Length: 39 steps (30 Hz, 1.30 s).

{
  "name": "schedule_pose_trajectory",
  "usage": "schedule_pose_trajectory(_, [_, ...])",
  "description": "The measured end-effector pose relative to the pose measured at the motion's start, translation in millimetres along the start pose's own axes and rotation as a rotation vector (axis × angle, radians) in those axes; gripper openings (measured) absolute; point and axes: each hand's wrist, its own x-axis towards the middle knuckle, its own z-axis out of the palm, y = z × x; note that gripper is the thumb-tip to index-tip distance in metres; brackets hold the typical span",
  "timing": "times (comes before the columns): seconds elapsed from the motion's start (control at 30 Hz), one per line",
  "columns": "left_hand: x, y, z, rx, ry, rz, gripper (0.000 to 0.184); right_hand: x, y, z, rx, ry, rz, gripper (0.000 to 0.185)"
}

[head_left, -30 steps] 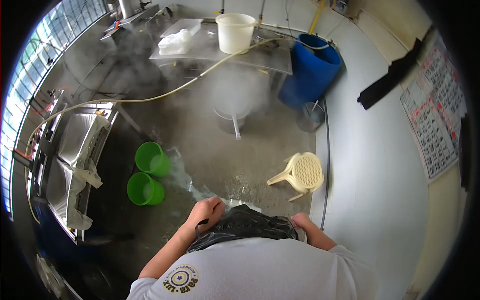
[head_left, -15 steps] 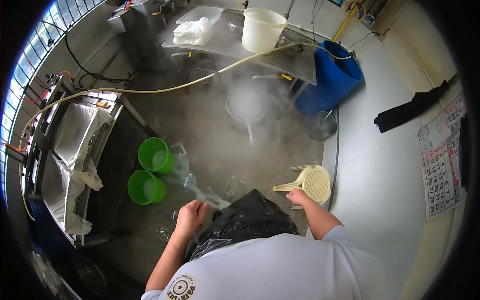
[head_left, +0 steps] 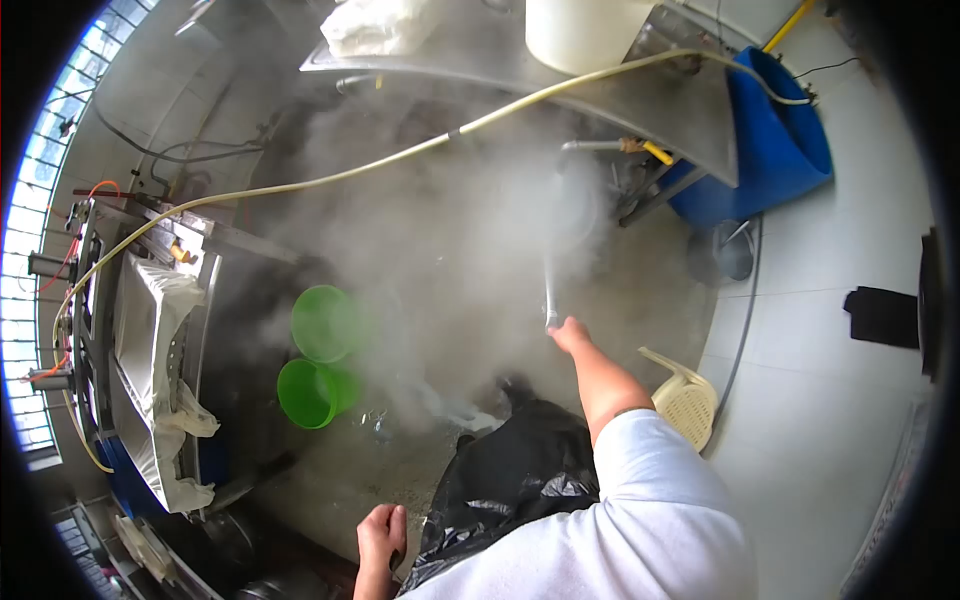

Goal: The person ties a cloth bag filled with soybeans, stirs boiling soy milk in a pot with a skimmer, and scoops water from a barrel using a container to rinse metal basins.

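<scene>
At the middle of the view my right hand is closed round the near end of a pale long-handled pan. Thick steam blurs the pan's round body, so its contents cannot be seen. My left hand hangs low beside the black plastic apron, fingers curled in and no object visible in them. Left of centre, two green buckets stand one behind the other on the floor, partly veiled by steam.
A hose crosses above the floor. Ahead is a metal table with a white tub. A blue barrel leans at the right wall, with a cream plastic stool nearer me. Cloth-lined metal equipment stands left.
My right hand has reached forward from near the stool to the pan's handle. The left hand has dropped lower in view. Steam is thicker and spreads over the buckets; the view has shifted.
</scene>
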Motion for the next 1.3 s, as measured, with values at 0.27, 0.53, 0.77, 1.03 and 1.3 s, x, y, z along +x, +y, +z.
schedule_pose_trajectory(0.27, [26, 30, 37, 0.052, -0.065, -0.197, 0.024, 192, 31, 135, 0.36, 0.27, 0.081, 0.06])
schedule_pose_trajectory(0.53, [14, 28, 17, -0.005, 0.055, -0.067, 0.02, 67, -39, -46, 0.608, -0.006, -0.038, 0.036])
schedule_pose_trajectory(0.77, [-2, 32, -23, -0.072, 0.238, 0.166, 0.021, -96, -43, -118, 0.362, 0.187, 0.072, 0.032])
schedule_pose_trajectory(1.03, [-18, 3, -56, -0.349, 0.361, 0.238, 0.02, -179, 5, -140, 0.158, 0.195, 0.008, 0.033])
schedule_pose_trajectory(1.3, [-39, -19, -56, -0.35, 0.394, 0.32, 0.02, -100, 12, -125, -0.08, 0.14, -0.156, 0.03])
